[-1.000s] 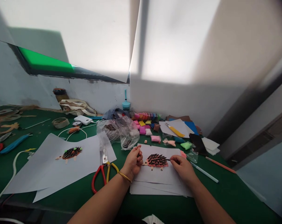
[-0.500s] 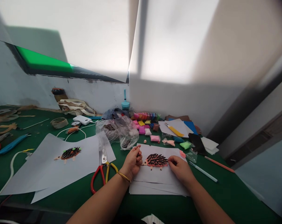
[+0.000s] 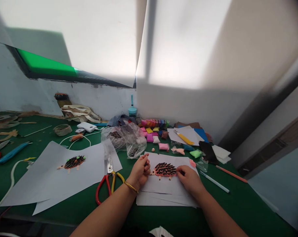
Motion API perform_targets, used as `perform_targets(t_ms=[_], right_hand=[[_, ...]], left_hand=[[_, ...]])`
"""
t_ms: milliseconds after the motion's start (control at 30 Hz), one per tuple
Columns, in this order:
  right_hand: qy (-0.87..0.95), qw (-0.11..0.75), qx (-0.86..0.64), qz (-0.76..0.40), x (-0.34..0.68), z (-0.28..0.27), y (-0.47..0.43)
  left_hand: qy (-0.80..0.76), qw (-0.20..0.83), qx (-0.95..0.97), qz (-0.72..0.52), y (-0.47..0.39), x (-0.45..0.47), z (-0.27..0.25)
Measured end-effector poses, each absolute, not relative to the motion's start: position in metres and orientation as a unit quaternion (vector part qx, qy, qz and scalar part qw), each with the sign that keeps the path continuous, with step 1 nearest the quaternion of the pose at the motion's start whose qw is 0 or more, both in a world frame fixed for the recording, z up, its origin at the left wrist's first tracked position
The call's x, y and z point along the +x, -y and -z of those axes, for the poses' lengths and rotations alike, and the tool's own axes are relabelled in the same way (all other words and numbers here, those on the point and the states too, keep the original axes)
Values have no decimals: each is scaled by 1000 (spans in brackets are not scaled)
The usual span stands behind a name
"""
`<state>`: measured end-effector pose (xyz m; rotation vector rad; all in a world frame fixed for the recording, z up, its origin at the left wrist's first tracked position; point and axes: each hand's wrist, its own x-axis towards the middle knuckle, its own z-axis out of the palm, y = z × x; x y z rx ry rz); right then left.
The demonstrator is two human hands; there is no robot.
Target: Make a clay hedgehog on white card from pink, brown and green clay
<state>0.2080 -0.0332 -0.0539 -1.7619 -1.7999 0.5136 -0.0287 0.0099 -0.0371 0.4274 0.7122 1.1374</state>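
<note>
A hedgehog picture [image 3: 165, 170] with a pink clay body and dark spines of seed-like pieces lies on white paper [image 3: 168, 189]. My left hand [image 3: 140, 170] rests at the left edge of this paper, its fingers curled closed around something dark and small that I cannot make out. At the tail end of the hedgehog, my right hand [image 3: 188, 177] has thumb and forefinger pinched together against the spines; whatever sits between the fingertips is hidden. Pink clay [image 3: 192, 163] lies at the paper's upper right corner.
Red-and-yellow-handled scissors [image 3: 110, 177] lie left of my left forearm. Further left, another hedgehog picture [image 3: 75, 162] is on paper. Behind are plastic bags [image 3: 126, 140], colourful clay packets [image 3: 156, 139] and a yellow utility knife [image 3: 185, 137]. A pen [image 3: 215, 182] lies to the right.
My right hand has shifted slightly left, over the hedgehog's tail end, still pinched. The left hand has stayed in place.
</note>
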Motion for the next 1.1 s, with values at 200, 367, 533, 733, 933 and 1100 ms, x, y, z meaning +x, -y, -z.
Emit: perform_targets(t_ms=[200, 367, 533, 733, 933, 1100], right_hand=[[680, 279, -652, -185, 209, 57, 32], [664, 292, -661, -194, 211, 58, 34], [679, 290, -653, -171, 213, 58, 34], [697, 289, -639, -151, 211, 57, 35], [713, 273, -633, -130, 210, 58, 33], [709, 263, -640, -135, 210, 58, 33]], left_hand=[[-329, 762, 198, -522, -10, -29, 36], [-331, 762, 197, -521, -10, -29, 36], [-329, 761, 203, -522, -9, -29, 36], [-330, 761, 200, -522, -9, -29, 36], [-324, 763, 202, -522, -9, -29, 36], [-325, 761, 214, -519, -9, -28, 35]])
